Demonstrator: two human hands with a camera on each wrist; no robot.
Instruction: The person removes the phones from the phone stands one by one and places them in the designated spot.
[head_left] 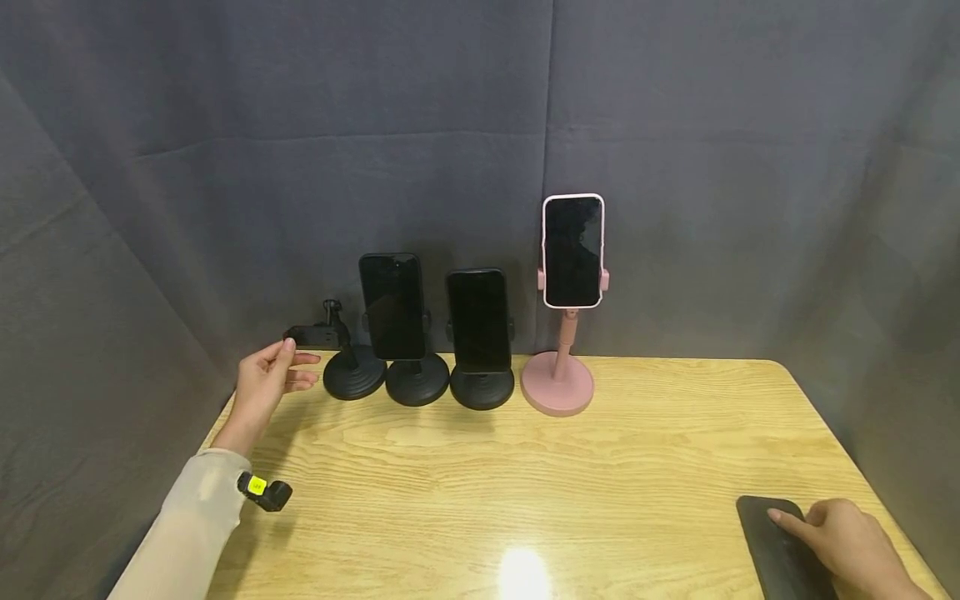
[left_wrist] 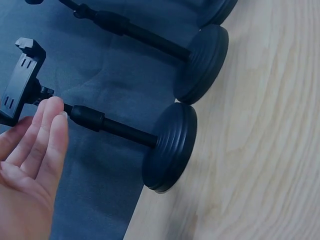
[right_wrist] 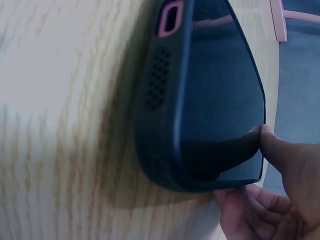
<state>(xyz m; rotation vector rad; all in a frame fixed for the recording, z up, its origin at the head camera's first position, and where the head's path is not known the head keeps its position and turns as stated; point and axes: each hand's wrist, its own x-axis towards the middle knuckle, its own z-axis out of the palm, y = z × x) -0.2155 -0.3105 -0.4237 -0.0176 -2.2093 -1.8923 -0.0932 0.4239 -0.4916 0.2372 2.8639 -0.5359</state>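
Black phone (head_left: 776, 546): near the right end of the counter (head_left: 637, 467), pinched in my right hand (head_left: 855, 542), thumb on the screen, the other fingers (right_wrist: 235, 215) curled under its edge. Whether its underside touches the wood, I cannot tell.

My left hand (head_left: 266, 385) is at the holder (head_left: 315, 336) of the leftmost stand (head_left: 354, 372), fingers nearly straight; whether they pinch the holder, I cannot tell. Next along, the second stand (head_left: 417, 379) and third stand (head_left: 482, 390) each carry a dark phone (head_left: 393, 307); further right, a pink stand (head_left: 557, 385) carries a pink-cased phone (head_left: 573, 252).

Progress, my judgement: three phones seated; left over, one phone off any stand and one holder without a phone.

Views: only the right wrist gives me the phone's side, with small holes and a pink-rimmed cutout; the head view crops its lower part. The left wrist resolves the holder's slots. Only the head view shows the seated phones.
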